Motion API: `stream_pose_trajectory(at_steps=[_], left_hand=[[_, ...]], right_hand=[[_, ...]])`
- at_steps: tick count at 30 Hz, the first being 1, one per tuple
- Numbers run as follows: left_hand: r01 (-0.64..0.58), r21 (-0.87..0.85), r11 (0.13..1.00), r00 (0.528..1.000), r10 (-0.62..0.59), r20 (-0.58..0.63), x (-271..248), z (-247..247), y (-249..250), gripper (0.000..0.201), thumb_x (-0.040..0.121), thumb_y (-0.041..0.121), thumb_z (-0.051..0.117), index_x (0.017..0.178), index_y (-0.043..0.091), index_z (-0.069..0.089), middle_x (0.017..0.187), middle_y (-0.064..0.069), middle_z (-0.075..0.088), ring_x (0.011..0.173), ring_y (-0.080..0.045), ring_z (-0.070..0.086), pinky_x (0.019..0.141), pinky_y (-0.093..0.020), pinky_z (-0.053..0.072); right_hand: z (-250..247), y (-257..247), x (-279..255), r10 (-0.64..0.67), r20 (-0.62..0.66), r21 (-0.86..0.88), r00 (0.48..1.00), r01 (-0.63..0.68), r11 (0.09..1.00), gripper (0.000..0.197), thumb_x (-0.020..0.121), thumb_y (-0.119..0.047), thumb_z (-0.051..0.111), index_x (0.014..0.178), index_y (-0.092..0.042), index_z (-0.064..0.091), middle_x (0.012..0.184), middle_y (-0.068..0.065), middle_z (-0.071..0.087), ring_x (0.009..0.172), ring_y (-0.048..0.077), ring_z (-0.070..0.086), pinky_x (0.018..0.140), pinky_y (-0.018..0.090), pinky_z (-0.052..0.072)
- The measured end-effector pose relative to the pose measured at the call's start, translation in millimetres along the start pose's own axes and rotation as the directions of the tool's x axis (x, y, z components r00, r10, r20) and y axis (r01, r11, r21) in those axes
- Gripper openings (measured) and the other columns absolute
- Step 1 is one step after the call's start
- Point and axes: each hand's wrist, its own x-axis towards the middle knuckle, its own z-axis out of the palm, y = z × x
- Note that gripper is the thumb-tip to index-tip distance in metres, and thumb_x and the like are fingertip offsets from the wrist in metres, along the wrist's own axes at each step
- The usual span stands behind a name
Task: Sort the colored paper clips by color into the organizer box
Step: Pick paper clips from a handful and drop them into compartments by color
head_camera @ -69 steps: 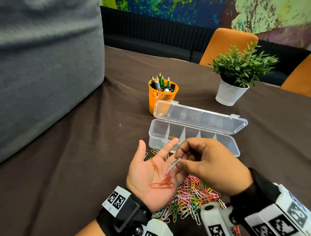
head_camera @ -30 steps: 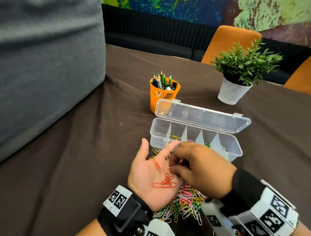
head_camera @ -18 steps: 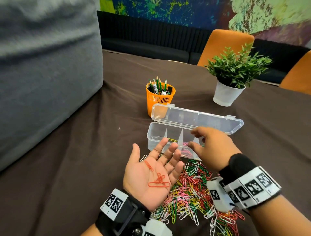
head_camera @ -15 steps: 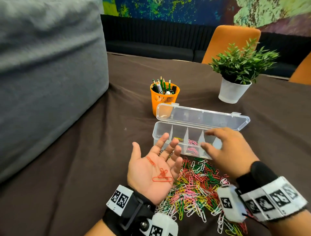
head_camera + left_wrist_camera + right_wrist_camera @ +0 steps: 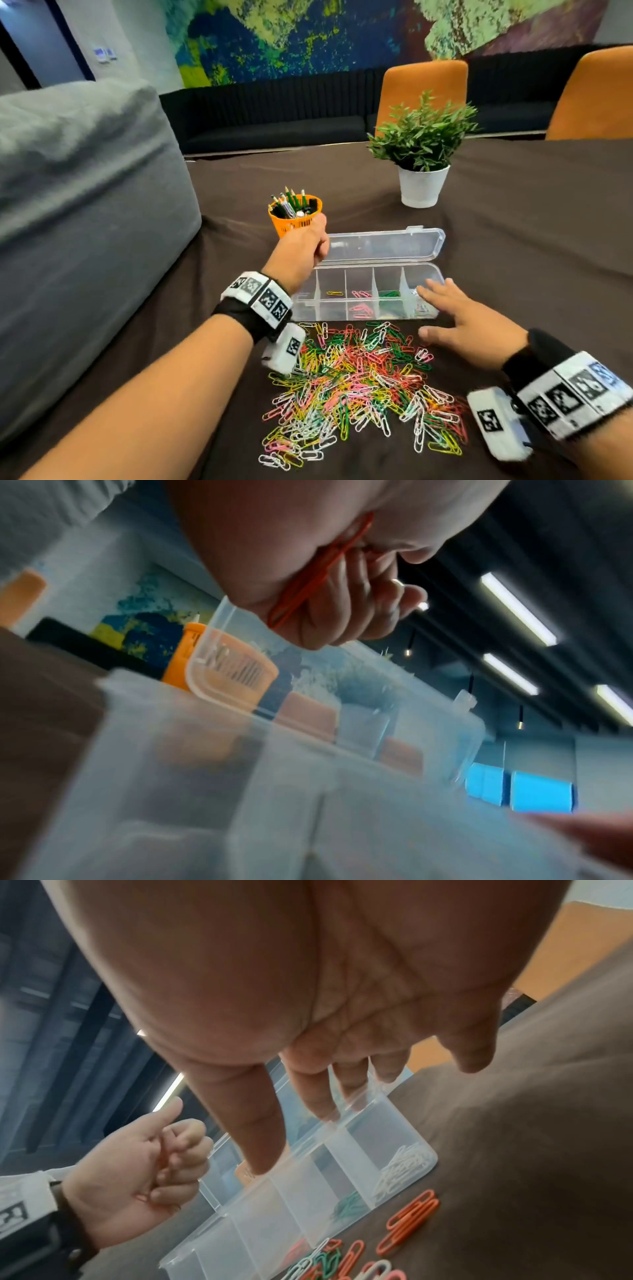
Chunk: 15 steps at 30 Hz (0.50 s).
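Colored paper clips [image 5: 359,387], a loose heap of plastic-coated wire ones in pink, green, yellow, white and orange-red, are lying on the dark brown tablecloth [image 5: 548,240] right in front of the person, so basically still the unsorted stock, sitting close so either hand can dig in. Just past the heap, the right hand [image 5: 466,325] is hovering palm down with fingers spread and nothing in it, fingertips at the right end of the clear plastic organizer box [image 5: 424,310], I'd guess to keep it from sliding. The box is sitting lid-open just beyond the pile, with yellow, pink, green and white clips already split into separate compartments. The left hand [image 5: 301,250] is reaching over the box's left end, fingers curled into a loose fist around a few orange-red clips [image 5: 318,574], which the left wrist view shows poking out of the palm. My read: it's gathering one color to dump it in the leftmost compartment. Farther back an orange mesh pencil cup [image 5: 296,216] and a small potted plant in a white pot [image 5: 423,154] are just sitting out of the way.
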Motion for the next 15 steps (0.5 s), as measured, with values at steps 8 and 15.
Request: stream_pose_trajectory(at_steps=[8,15], left_hand=[[-0.101,0.480,0.872,0.957,-0.046,0.286,8.0,-15.5,-58.4,0.044,0.095,0.044,0.039,0.060,0.024,0.056,0.062,0.008,0.055,0.059,-0.010,0.050,0.067,-0.033,0.044],[-0.304,0.697,0.649,0.952,0.194,0.235,-20.8,-30.0,-44.0,0.017,0.092,0.025,0.065,0.075,0.026,0.062,0.083,0.012,0.057,0.079,-0.002,0.056,0.074,-0.026,0.042]], right_hand=[[-1.2,-5.7,-6.1,0.036,0.041,-0.035,0.999,-0.035,0.999,0.082,0.089,-0.048,0.062,0.155,-0.033,0.014,0.163,-0.013,0.001,0.149,0.011,-0.015,0.118,0.060,0.003],[-6.9,-13.5,-12.0,0.046,0.087,-0.096,0.995,-0.038,0.995,0.088,0.088,-0.053,0.061,0.156,-0.030,0.009,0.164,-0.007,-0.004,0.149,0.017,-0.015,0.118,0.059,0.002]])
